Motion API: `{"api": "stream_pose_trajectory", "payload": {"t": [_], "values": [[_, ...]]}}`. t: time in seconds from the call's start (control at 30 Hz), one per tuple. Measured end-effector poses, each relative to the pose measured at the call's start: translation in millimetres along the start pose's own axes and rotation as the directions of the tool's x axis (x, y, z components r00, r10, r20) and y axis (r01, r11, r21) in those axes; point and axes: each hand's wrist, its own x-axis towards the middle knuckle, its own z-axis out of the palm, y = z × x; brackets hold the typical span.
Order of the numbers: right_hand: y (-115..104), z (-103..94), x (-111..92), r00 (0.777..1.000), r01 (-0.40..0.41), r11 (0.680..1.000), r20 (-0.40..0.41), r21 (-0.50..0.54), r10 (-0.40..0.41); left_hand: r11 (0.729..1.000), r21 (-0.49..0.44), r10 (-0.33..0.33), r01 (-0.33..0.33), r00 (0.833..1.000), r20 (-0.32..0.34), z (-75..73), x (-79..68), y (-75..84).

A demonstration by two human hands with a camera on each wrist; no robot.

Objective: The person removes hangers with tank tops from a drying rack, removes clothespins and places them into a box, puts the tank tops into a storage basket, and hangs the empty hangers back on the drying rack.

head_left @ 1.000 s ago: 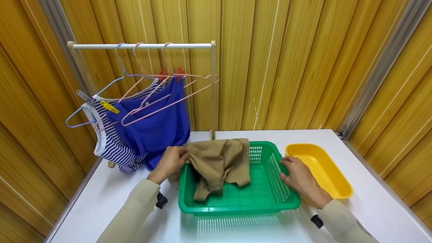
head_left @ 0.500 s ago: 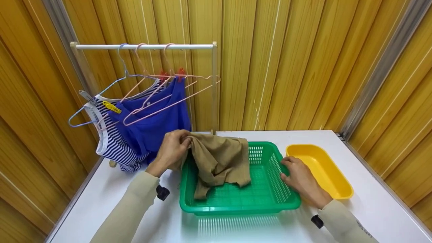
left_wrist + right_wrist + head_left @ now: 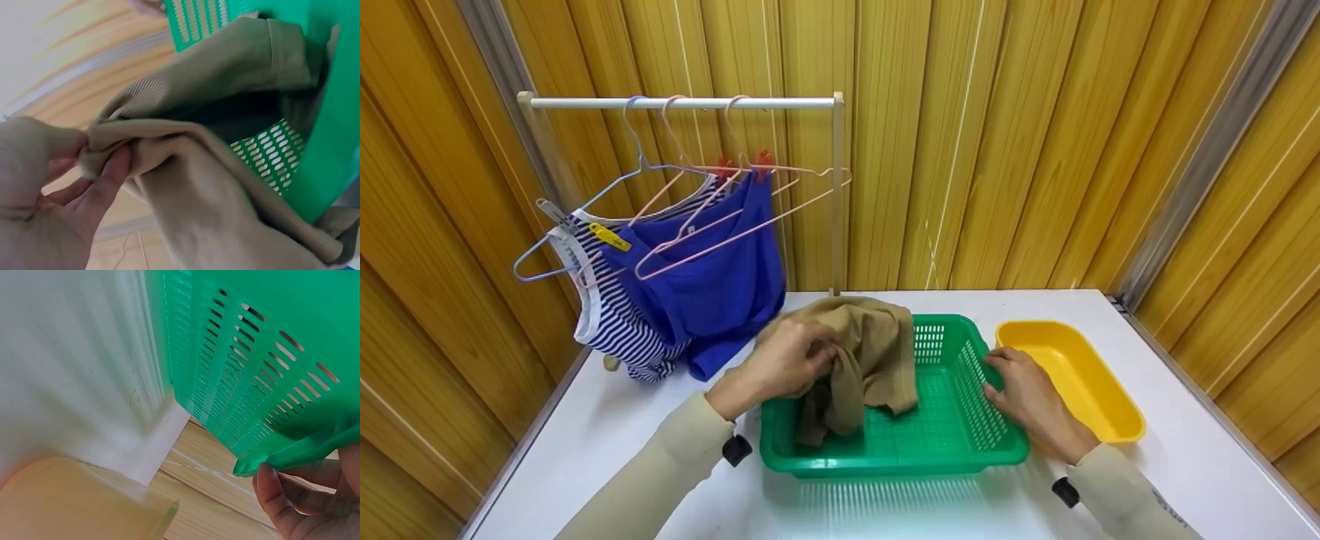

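A khaki garment (image 3: 877,345) with a stitched hem lies bunched in the left part of a green perforated basket (image 3: 896,463), draping over its left rim. My left hand (image 3: 791,360) pinches a fold of the cloth above that side. In the left wrist view, thumb and fingers of the left hand (image 3: 62,197) squeeze the gathered garment (image 3: 197,197). At the basket's right side, my right hand (image 3: 1027,394) holds the rim. Seen from the right wrist, the right hand (image 3: 309,503) has its thumb and fingers around the basket's edge (image 3: 304,453).
A yellow tray (image 3: 1131,424) stands right of the basket on the white table (image 3: 690,480). At the back left, a rack (image 3: 802,103) carries several hangers, with a blue garment (image 3: 720,277) and a striped garment (image 3: 622,315) clipped on.
My left hand rose with the cloth, then moved right and down over the basket, folding the garment's left part inward. My right hand has stayed on the rim.
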Motion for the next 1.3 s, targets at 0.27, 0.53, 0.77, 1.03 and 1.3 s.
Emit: {"api": "stream_pose_trajectory", "payload": {"t": [0.27, 0.53, 0.77, 1.03, 1.3], "values": [[-1, -2.1, 1, 0.999, -0.031, 0.999, 0.02, 0.014, 0.031, 0.997, -0.039, -0.055, 0.066, 0.971, 0.234, -5.4, -6.9, -7.6], [0, -2.1, 0, 0.999, -0.03, 1.0, 0.024, 0.001, 0.03, 0.968, 0.044, -0.249, 0.246, 0.954, 0.166, -17.6, -11.3, -41.6], [-1, -3.9, 1, 1.0, -0.021, 1.0, 0.016, -0.006, 0.021, 0.902, 0.07, -0.423, 0.427, 0.835, 0.352, -9.9, -23.6, -65.9], [-2, -3.9, 1, 1.0, -0.02, 1.0, 0.009, 0.001, 0.02, 0.893, 0.069, -0.446, 0.445, 0.853, 0.271, -0.8, -21.5, -69.5], [0, -0.9, 0, 0.999, -0.041, 0.999, 0.025, 0.029, 0.04, 0.954, 0.072, -0.298, 0.292, 0.947, 0.115, 5.4, -27.3, -71.8]]}}
